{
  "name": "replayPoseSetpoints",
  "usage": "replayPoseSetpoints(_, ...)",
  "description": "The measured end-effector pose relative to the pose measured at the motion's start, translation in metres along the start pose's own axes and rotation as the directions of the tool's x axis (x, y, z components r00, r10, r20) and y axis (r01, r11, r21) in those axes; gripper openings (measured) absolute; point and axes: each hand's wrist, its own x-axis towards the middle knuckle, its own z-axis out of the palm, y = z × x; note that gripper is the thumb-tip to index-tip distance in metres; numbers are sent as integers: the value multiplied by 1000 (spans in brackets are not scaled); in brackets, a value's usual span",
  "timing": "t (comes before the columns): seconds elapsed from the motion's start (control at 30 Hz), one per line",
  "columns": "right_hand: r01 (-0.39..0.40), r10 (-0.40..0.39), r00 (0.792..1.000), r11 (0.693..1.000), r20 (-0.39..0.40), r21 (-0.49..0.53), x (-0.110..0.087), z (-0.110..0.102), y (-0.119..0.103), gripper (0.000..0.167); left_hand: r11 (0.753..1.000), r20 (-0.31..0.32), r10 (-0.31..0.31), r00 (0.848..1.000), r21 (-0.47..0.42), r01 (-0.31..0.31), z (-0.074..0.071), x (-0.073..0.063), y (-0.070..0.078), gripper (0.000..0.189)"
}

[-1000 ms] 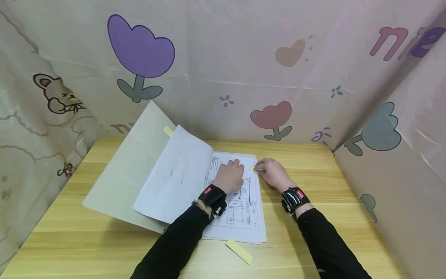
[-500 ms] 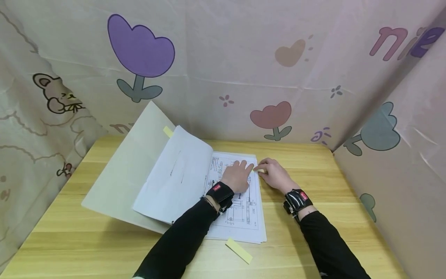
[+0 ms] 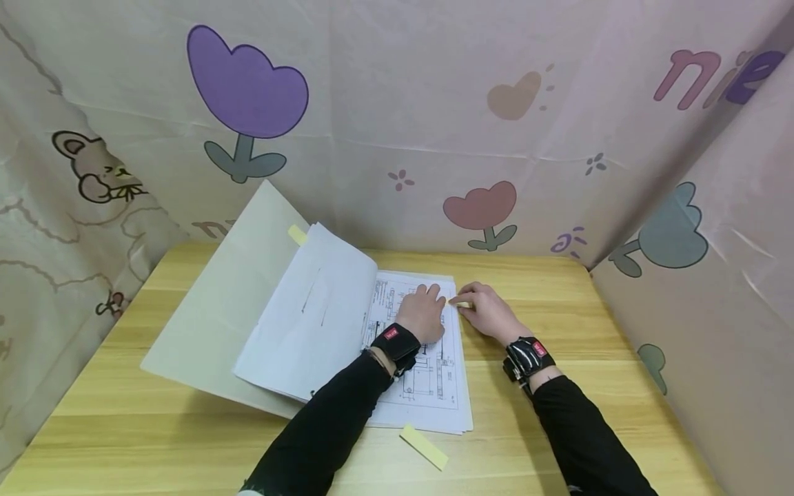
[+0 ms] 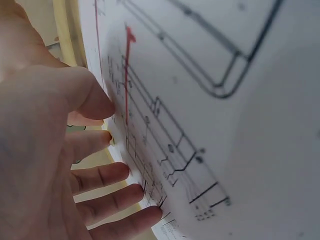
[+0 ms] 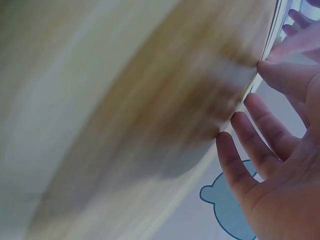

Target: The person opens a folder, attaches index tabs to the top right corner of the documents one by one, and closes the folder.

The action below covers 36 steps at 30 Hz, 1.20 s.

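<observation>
A sheet with a printed technical drawing (image 3: 428, 396) tops a stack of paper in an opened folder. My left hand (image 3: 422, 315) lies on its upper part, fingers spread, index fingertip at the right edge. In the left wrist view, that hand's fingertips (image 4: 150, 214) touch the page beside black lines and a red stroke. Just off the same edge, my right hand (image 3: 490, 313) pinches a small yellow sticky strip (image 3: 466, 304) between thumb and index finger. The right wrist view shows the other fingers (image 5: 231, 157) reaching down to the tabletop; the strip is hidden there.
A pale folder cover (image 3: 198, 337) leans open at the left with a turned-back white sheet (image 3: 310, 324) against it. Another yellow tab (image 3: 298, 235) sticks out between them. One loose yellow strip (image 3: 424, 448) lies before the stack on the wooden table (image 3: 546, 289). Printed curtains (image 3: 372, 83) enclose the table.
My left hand has slid right across the drawing to the page's edge, its index finger now over where the yellow strip showed. The right hand has stayed nearly still at that edge.
</observation>
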Motion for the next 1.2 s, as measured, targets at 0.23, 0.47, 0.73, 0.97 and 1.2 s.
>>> replayPoseSetpoints(0.23,-4,4,1000,1000,9,9,-1,0,0,25,993,-25,-45,999,-108,42,7,-3,-3,56)
replayPoseSetpoints(0.47,-11,11,1000,1000,25,12,-1,1,2,24,997,-18,-52,998,-62,50,5,-8,-1,68)
replayPoseSetpoints(0.73,-4,4,1000,1000,22,12,-1,1,1,25,997,-2,-66,998,-29,66,7,-10,0,68)
replayPoseSetpoints(0.97,-39,39,996,999,77,-5,-6,-2,-6,38,994,-13,-82,997,-77,81,5,-10,0,68)
replayPoseSetpoints(1.2,-74,90,982,993,168,-95,-11,2,-17,53,995,17,-86,996,-51,87,3,-8,1,70)
